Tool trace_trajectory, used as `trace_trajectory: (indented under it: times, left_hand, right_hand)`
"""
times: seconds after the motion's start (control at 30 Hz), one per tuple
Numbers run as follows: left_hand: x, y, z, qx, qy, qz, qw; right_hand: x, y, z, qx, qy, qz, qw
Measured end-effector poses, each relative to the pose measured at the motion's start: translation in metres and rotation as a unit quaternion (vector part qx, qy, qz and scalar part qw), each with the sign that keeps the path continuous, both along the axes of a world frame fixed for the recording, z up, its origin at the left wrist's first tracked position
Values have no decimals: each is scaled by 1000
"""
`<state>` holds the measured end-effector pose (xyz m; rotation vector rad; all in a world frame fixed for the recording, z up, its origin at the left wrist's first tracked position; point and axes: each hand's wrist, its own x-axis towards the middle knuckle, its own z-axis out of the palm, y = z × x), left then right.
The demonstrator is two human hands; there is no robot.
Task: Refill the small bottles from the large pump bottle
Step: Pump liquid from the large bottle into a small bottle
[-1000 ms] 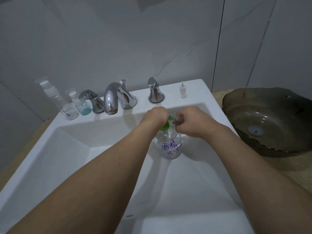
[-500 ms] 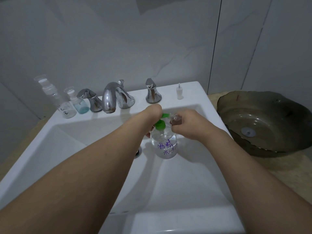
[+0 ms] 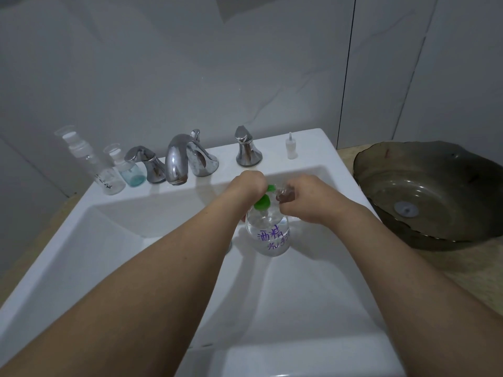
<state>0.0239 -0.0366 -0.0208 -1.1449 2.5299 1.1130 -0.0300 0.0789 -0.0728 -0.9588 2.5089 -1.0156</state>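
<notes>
The large clear pump bottle [image 3: 269,238], with purple writing and a green pump head [image 3: 262,201], stands in the white sink basin [image 3: 109,240]. My left hand [image 3: 249,183] is closed over the pump head from above. My right hand [image 3: 310,198] holds a small clear bottle [image 3: 284,192] at the pump's spout; most of that bottle is hidden by my fingers. A tall clear spray bottle [image 3: 106,175] and a small bottle with blue liquid [image 3: 130,172] stand on the back left ledge. A small white nozzle cap [image 3: 291,146] stands on the back right ledge.
A chrome faucet [image 3: 181,159] with two handles [image 3: 148,163] [image 3: 246,151] lines the sink's back ledge. A dark glass bowl-shaped basin [image 3: 435,191] sits on the beige counter at the right. Grey tiled wall lies behind.
Both hands stay on the pump bottle and the small bottle; they and the bottle sit slightly lower and nearer in the basin as my view shifted a little.
</notes>
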Motion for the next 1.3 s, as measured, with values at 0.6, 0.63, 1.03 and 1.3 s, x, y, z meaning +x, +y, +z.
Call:
trace_trajectory:
  times: [0.6,0.63,1.03,1.3]
  left_hand:
    - [-2,0,-7,-4,-29,0,1000]
    - [-1,-2,-6,14,-28,9,999]
    - [5,-5,6,46,-42,28,998]
    - [3,-1,2,29,-16,22,999]
  right_hand:
    - [-3,-2,-2,25,30,-1,999]
    - [-3,-2,-2,21,27,-1,999]
    - [3,1,0,-27,-9,-3,1000]
    - [1,-1,0,-16,-14,6,1000]
